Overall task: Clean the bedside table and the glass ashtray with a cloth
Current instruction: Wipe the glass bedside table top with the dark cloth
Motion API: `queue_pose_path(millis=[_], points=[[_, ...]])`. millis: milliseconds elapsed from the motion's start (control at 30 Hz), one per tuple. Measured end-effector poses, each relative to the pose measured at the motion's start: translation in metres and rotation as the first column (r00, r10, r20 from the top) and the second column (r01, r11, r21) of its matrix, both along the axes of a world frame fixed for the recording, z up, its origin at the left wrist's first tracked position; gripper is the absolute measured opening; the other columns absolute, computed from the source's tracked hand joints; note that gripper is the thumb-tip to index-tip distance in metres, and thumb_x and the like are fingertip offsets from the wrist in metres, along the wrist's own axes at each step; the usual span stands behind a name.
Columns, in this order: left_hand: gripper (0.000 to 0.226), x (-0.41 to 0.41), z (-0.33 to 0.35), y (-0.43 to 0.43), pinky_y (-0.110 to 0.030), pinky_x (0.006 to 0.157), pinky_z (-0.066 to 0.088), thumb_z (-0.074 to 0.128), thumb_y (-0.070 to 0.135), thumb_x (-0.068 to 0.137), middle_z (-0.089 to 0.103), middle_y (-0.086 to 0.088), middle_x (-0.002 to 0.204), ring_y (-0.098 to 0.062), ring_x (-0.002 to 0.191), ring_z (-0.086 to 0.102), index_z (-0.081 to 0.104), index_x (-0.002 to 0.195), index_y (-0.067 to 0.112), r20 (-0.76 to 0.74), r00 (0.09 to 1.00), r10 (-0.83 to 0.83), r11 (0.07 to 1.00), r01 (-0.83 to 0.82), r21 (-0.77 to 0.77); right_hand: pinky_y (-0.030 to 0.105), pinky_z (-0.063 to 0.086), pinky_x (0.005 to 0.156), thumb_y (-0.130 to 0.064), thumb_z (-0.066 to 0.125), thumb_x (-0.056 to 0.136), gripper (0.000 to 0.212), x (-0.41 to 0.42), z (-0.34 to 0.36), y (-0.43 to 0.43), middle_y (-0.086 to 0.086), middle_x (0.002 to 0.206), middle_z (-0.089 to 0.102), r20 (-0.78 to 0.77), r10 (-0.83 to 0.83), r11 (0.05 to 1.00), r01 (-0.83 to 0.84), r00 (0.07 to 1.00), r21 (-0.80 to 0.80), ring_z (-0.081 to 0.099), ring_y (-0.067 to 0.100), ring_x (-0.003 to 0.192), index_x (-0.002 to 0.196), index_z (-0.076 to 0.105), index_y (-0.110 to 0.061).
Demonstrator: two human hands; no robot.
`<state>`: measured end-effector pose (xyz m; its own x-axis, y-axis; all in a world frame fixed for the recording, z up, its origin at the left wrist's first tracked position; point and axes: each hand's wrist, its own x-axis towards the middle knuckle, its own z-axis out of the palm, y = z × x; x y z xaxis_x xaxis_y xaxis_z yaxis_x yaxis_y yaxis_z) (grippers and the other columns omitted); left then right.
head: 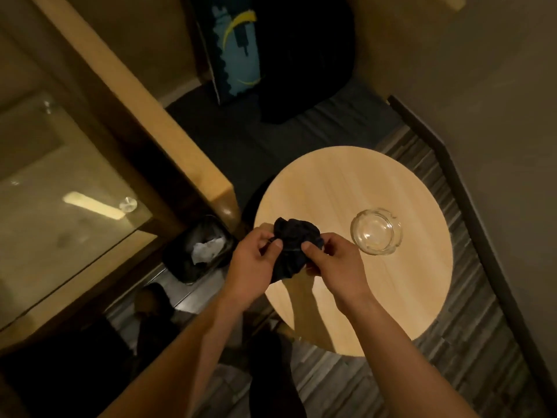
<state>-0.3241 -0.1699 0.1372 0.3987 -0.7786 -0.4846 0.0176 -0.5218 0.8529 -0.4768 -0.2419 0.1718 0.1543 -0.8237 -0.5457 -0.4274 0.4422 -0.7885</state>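
Dark cloth (294, 245) bunched between left hand (256, 263) and right hand (334, 267), fingers of both pinching it, above round table (346, 182), glass ashtray (376, 231) nearby.

The table (346, 188) is bare across its far half and near edge, open to a sweep. The ashtray (376, 231) stands right of centre, the one thing on the wood, with both hands (301, 260) bunching the cloth (294, 245) over the left rim. A bin (200, 248) sits on the floor just left of the table.
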Motion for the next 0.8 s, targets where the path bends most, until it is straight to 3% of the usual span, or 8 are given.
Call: queue_pose_path(millis=[100,200,300,400,667,800], points=[[0.017,0.054,0.025,0.03,-0.011,0.067,0.051,0.065,0.021,0.103,0.071,0.013,0.084,0.003,0.081,0.069,0.062,0.094,0.035,0.02,0.994,0.105,0.993,-0.104,-0.049,0.043,0.061,0.065,-0.018,0.075,0.093,0.013,0.059,0.022,0.011,0.013,0.079,0.073,0.022,0.139,0.99,-0.139,0.99,-0.01,0.073,0.03,0.069,0.09,0.07,-0.007],[0.019,0.11,0.048,0.065,-0.012,0.066,0.052,0.066,0.022,0.103,0.073,0.017,0.088,-0.001,0.082,0.071,0.065,0.091,0.038,0.036,0.973,0.23,0.971,-0.226,-0.081,0.041,0.062,0.065,-0.021,0.075,0.094,0.008,0.124,0.035,0.033,0.008,0.076,0.074,0.061,0.241,0.971,-0.24,0.969,-0.015,0.073,0.022,0.066,0.089,0.072,-0.014],[0.017,0.167,0.063,0.104,-0.026,0.074,0.058,0.066,0.022,0.103,0.075,0.007,0.091,-0.012,0.088,0.073,0.068,0.092,0.034,0.01,0.928,0.372,0.926,-0.37,-0.079,0.033,0.062,0.063,-0.023,0.075,0.094,0.004,0.193,0.041,0.059,0.005,0.08,0.077,0.134,0.321,0.945,-0.326,0.938,0.016,0.075,0.017,0.07,0.09,0.075,-0.023],[0.013,0.224,0.07,0.142,-0.041,0.08,0.063,0.066,0.018,0.103,0.077,-0.002,0.091,-0.023,0.089,0.076,0.07,0.094,0.027,-0.004,0.872,0.489,0.869,-0.488,-0.079,0.035,0.064,0.064,-0.026,0.074,0.094,0.009,0.266,0.043,0.083,0.002,0.085,0.079,0.167,0.429,0.898,-0.439,0.888,0.028,0.077,0.02,0.073,0.091,0.074,-0.034],[0.01,0.39,0.064,0.233,-0.022,0.07,0.057,0.065,0.016,0.103,0.073,-0.001,0.087,-0.007,0.078,0.071,0.068,0.094,0.02,0.098,0.71,0.697,0.716,-0.696,-0.056,0.023,0.057,0.057,-0.018,0.071,0.096,0.004,0.471,0.022,0.154,-0.003,0.086,0.079,0.232,0.603,0.769,-0.634,0.763,0.088,0.077,0.013,0.071,0.096,0.069,-0.021],[0.008,0.474,0.05,0.27,-0.038,0.077,0.059,0.064,0.02,0.103,0.072,-0.004,0.09,-0.022,0.087,0.072,0.068,0.097,0.018,0.145,0.661,0.737,0.668,-0.744,-0.005,0.022,0.055,0.055,-0.017,0.07,0.097,0.005,0.566,0.003,0.189,-0.001,0.085,0.077,0.259,0.638,0.716,-0.682,0.725,0.148,0.075,0.012,0.065,0.097,0.065,-0.019]])
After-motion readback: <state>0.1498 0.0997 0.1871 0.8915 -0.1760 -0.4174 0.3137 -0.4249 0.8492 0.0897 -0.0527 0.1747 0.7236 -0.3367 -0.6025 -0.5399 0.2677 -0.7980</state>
